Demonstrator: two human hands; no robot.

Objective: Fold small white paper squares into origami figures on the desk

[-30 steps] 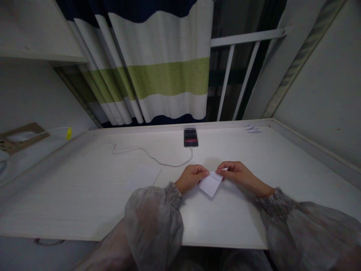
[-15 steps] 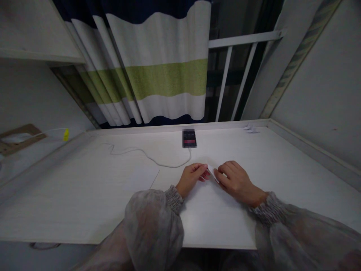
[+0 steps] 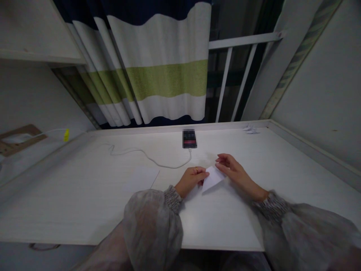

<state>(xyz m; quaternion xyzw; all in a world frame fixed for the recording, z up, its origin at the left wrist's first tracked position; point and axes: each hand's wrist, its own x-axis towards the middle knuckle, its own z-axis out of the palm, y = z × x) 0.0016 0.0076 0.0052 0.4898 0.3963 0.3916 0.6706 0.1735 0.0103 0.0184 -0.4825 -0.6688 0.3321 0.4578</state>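
A small folded piece of white paper [image 3: 212,179] is held over the white desk, one corner pointing down toward me. My left hand [image 3: 191,181] pinches its left edge between thumb and fingers; a ring shows on one finger. At the paper's upper right is my right hand [image 3: 237,174], thumb and index finger apart, with the thumb side against or very near the paper's edge. Whether it touches I cannot tell. Both wrists are in grey elastic-cuffed sleeves.
A flat white sheet [image 3: 141,178] lies left of my left hand. Behind the hands, a dark blurred device [image 3: 189,139] is joined to a white cable [image 3: 160,164]. Small folded white paper pieces [image 3: 251,129] rest at the back right. A curtain [image 3: 166,81] hangs behind the desk.
The folded paper has turned from nearly edge-on to showing its broad face. My right hand's fingers have opened and moved slightly up; my left hand keeps its pinch.
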